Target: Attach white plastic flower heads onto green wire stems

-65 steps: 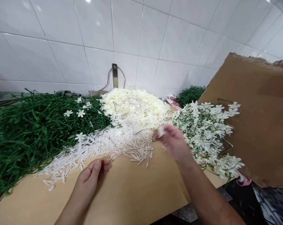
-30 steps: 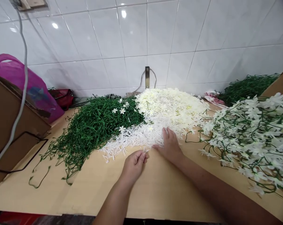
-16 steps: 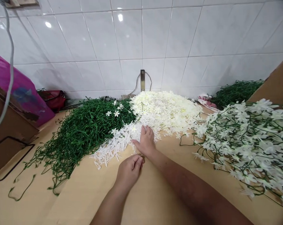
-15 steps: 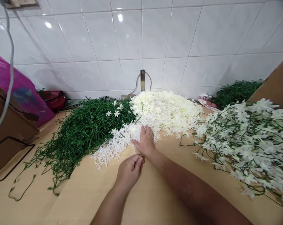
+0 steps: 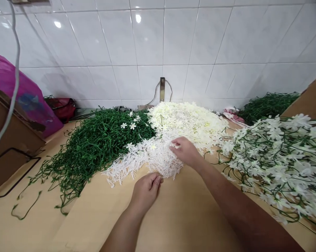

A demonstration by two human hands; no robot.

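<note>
My left hand point(image 5: 145, 190) rests on the tan cardboard sheet point(image 5: 173, 217), fingers curled together at the near edge of a heap of small white plastic stamen pieces point(image 5: 144, 159). My right hand point(image 5: 185, 151) reaches over that heap where it meets a mound of cream-white petals point(image 5: 189, 120); its fingertips pinch at the white pieces, and what they hold is too small to make out. A tangle of green plastic stems point(image 5: 95, 143) with a few white flowers lies to the left. Assembled white flower sprays point(image 5: 278, 157) lie to the right.
A brown box point(image 5: 8, 140) with a pink bag point(image 5: 24, 94) stands at the left, a grey cable point(image 5: 9, 101) hanging before it. A red pouch point(image 5: 60, 106) sits by the tiled wall. More green stems point(image 5: 268, 105) and a cardboard flap point(image 5: 310, 99) are at the right.
My right hand has lifted off the stamen heap and shifted right toward the petal mound, its fingers going from flat to pinching. My left hand stays in place.
</note>
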